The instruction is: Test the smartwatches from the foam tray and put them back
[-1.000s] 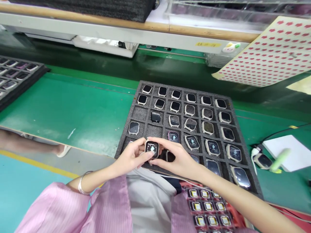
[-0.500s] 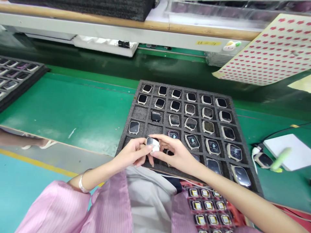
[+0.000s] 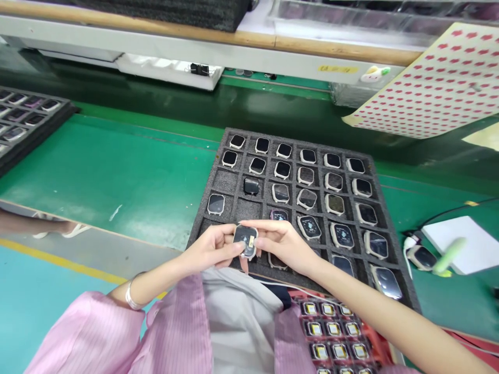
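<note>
Both hands meet over the near left corner of a black foam tray on the green bench. My left hand and my right hand pinch one small square watch body between their fingertips, its dark side with a small yellow patch turned up toward me. The tray's pockets hold several more watch bodies, some with lit screens, and a few pockets on its left side stand vacant.
A second foam tray with watch bodies lies at the far left. A red-dotted sticker sheet hangs at upper right. A white pad, a green tool and a cabled watch lie right. A red tray of small parts sits on my lap.
The watch body has been turned over between my fingers: a lit dial faced me a second ago, then its edge, now the dark side with the yellow patch. The hands stayed in place.
</note>
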Demonstrator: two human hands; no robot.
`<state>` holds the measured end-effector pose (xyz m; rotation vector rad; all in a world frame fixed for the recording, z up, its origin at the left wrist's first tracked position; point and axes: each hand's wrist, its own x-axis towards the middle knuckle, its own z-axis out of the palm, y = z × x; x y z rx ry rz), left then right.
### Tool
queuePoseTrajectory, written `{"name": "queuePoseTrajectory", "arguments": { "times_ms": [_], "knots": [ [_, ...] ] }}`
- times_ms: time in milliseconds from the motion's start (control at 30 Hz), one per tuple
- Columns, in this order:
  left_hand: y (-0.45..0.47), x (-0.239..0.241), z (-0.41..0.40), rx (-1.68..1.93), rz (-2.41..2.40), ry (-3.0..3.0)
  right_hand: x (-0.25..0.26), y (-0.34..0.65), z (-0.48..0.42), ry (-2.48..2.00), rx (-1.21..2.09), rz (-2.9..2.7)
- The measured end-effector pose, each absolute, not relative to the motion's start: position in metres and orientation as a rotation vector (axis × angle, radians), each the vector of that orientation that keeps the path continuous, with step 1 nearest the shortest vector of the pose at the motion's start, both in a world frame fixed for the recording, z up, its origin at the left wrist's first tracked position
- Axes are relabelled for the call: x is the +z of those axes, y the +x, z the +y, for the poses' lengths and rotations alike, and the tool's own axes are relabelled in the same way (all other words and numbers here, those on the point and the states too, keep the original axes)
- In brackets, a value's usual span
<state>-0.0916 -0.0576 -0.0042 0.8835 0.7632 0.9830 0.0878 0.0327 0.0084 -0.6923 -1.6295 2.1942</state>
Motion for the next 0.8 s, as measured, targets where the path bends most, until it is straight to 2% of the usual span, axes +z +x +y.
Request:
{"name": "queuePoseTrajectory", "arguments": {
  "times_ms": [200, 400, 467, 633, 800],
  "knots": [
    [-0.093, -0.008, -0.06, 0.969, 0.768, 0.933, 0.009, 0.088, 0.033, -0.578, 2.333, -1.484],
    [-0.09, -0.008, -0.062, 0.97, 0.773, 0.951, 0.014, 0.091, 0.034, -0.454, 2.192, -1.679],
    [-0.086, -0.007, -0.063, 1.015, 0.83, 0.921, 0.019, 0.094, 0.035, -0.453, 2.036, -1.877],
    [-0.077, -0.008, -0.066, 1.15, 0.945, 0.888, 0.034, 0.099, 0.034, -0.436, 1.349, -2.422],
    [-0.078, -0.008, -0.066, 1.109, 0.971, 0.899, 0.036, 0.102, 0.026, -0.443, 1.068, -2.579]
  ]
}}
